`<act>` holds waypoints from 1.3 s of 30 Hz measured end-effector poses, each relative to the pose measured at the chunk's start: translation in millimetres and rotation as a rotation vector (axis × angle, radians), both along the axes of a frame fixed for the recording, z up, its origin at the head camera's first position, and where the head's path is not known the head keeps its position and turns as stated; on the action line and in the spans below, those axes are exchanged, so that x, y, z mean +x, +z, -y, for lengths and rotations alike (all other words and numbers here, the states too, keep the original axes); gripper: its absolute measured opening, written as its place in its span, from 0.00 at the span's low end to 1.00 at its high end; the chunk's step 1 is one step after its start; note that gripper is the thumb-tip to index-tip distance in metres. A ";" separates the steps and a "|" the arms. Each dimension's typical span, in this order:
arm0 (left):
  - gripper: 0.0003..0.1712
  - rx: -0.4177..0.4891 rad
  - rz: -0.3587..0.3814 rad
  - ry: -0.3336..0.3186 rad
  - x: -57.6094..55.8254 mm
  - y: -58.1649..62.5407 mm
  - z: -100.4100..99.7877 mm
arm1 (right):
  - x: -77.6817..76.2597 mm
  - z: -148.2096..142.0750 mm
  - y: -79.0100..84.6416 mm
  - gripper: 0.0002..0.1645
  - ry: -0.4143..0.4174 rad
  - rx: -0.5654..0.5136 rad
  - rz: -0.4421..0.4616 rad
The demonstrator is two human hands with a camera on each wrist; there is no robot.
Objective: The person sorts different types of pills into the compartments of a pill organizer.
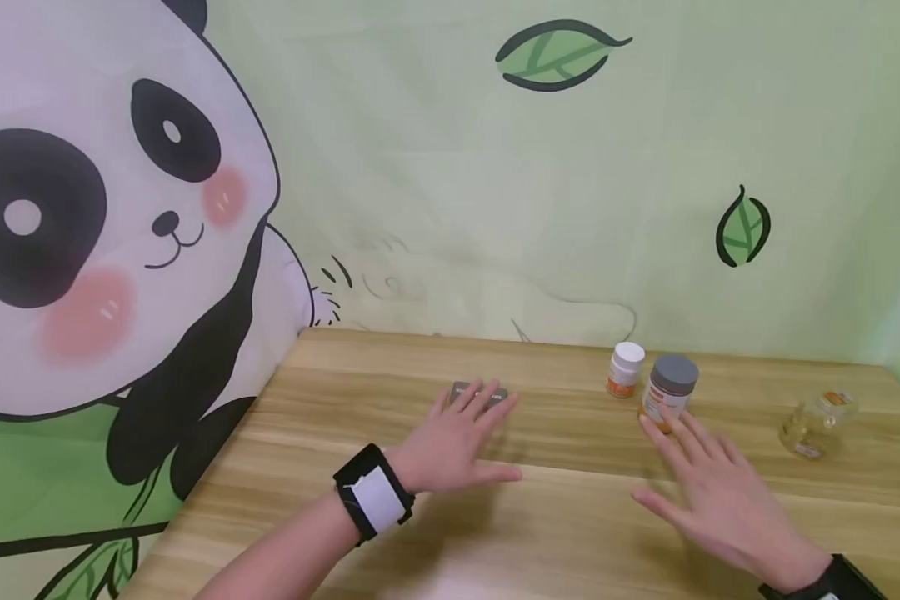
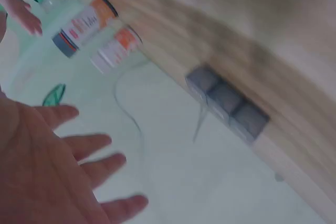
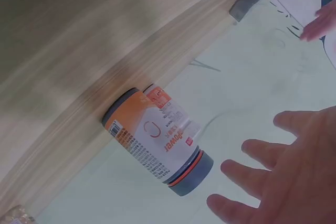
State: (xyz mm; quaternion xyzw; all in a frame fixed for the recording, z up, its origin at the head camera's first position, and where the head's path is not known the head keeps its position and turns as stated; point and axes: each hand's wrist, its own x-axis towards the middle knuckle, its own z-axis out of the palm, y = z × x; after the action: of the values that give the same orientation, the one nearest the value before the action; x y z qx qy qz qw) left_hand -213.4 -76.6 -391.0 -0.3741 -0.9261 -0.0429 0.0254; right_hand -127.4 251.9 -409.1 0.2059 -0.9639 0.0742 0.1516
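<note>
My left hand (image 1: 453,450) is held over the table with its fingers spread, holding nothing. Beyond its fingertips lies a small dark box with three sections (image 2: 228,102), partly covered by the fingers in the head view. My right hand (image 1: 723,496) is likewise spread and holds nothing. Its fingertips overlap the lower part of a grey-lidded supplement bottle (image 1: 673,379) in the head view, but the right wrist view shows a gap between them. Just behind that bottle stands a smaller white-capped bottle (image 1: 627,368) with an orange band. Both bottles are upright.
A clear jar (image 1: 813,427) with indistinct contents stands on the right side of the wooden table (image 1: 570,533). Behind the table hangs a pale green cloth (image 1: 450,167) printed with a panda and leaves. Each wrist wears a black strap (image 1: 375,496).
</note>
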 end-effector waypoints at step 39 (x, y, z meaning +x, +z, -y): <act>0.23 -0.055 0.090 0.052 -100.6 -50.3 -3.4 | 9.4 -7.0 0.6 0.31 -0.032 -0.033 0.122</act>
State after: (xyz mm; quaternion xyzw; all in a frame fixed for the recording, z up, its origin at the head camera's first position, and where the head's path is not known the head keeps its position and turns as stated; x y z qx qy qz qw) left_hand -314.0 -73.2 -441.3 -0.3483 -0.9364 -0.0336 -0.0255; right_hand -118.0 258.8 -408.5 0.1832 -0.9731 0.1002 0.0973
